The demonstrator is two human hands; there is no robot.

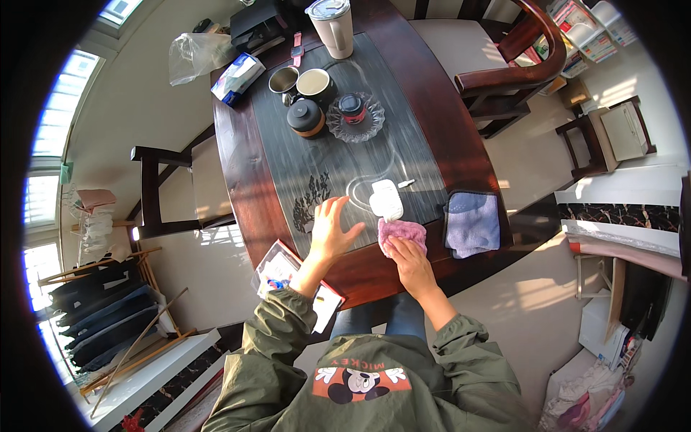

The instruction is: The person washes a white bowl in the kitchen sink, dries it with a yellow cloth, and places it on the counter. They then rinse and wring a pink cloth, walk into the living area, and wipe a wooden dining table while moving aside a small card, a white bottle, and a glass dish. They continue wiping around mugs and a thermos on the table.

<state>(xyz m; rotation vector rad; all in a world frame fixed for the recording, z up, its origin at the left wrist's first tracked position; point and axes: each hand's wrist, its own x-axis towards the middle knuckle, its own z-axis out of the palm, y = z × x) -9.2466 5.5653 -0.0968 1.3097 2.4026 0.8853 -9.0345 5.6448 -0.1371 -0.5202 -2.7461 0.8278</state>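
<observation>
My right hand (408, 259) holds a folded pink cloth (402, 233) against the near part of the table, fingers laid over its top. Just beyond the cloth sits a white charger-like block (386, 200) with a white cable (359, 180) looping away over the dark inlay; a white plug end (406, 183) lies beside it. My left hand (328, 232) hovers or rests lightly over the tabletop, fingers spread and holding nothing; whether it touches cannot be told. To the right, a folded purple-grey cloth (473, 224) lies on the table corner.
Farther back on the wooden table (245, 183) stand a lidded tumbler (332, 29), two mugs (313, 83), a round dark jar (305, 117) and a glass dish (351, 132) bearing a small jar. A tissue pack (237, 79) lies left; papers (327, 308) overhang the near edge. Armchairs (507, 81) flank the table.
</observation>
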